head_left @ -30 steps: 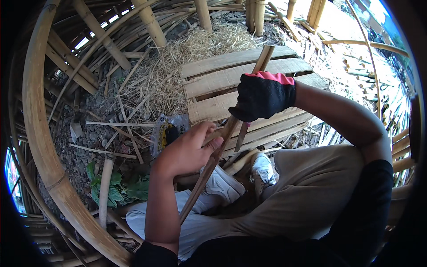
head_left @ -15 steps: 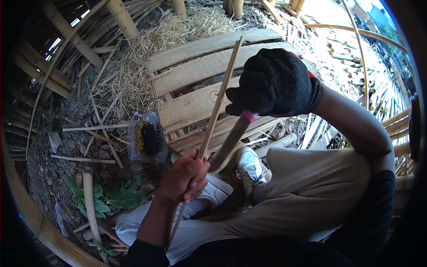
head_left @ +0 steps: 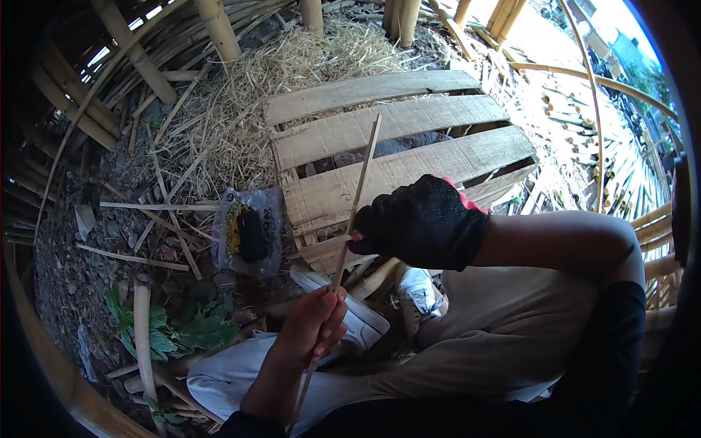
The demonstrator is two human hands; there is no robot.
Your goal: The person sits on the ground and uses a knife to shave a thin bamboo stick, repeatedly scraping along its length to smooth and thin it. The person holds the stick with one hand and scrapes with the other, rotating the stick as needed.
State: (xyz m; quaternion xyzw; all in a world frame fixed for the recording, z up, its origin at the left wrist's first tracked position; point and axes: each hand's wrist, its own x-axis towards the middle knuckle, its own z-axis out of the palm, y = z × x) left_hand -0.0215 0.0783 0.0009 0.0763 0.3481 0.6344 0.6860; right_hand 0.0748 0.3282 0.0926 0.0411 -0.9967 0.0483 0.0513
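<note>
My bare left hand (head_left: 316, 325) is closed around the lower part of a long, thin bamboo strip (head_left: 363, 174). The strip slants upward and away from me, its lower end passing below my fist toward my lap. My right hand (head_left: 420, 225), in a black glove with red on its back, is closed against the strip a little above my left hand. A bit of pink handle shows at its fingers, belonging to the knife seen earlier. The knife's blade cannot be made out now.
A slatted wooden crate (head_left: 328, 187) lies ahead, with straw (head_left: 241, 124) behind it. Left of it is a clear plastic bag (head_left: 266, 226) with a black object. Leaves (head_left: 208, 332) and a bamboo pole (head_left: 144, 328) lie lower left. Cut bamboo (head_left: 621, 160) is piled at right.
My right hand has come down and left, from above the strip's middle to against it. The knife blade, visible before, is now out of sight. My left hand keeps its grip, slightly lower.
</note>
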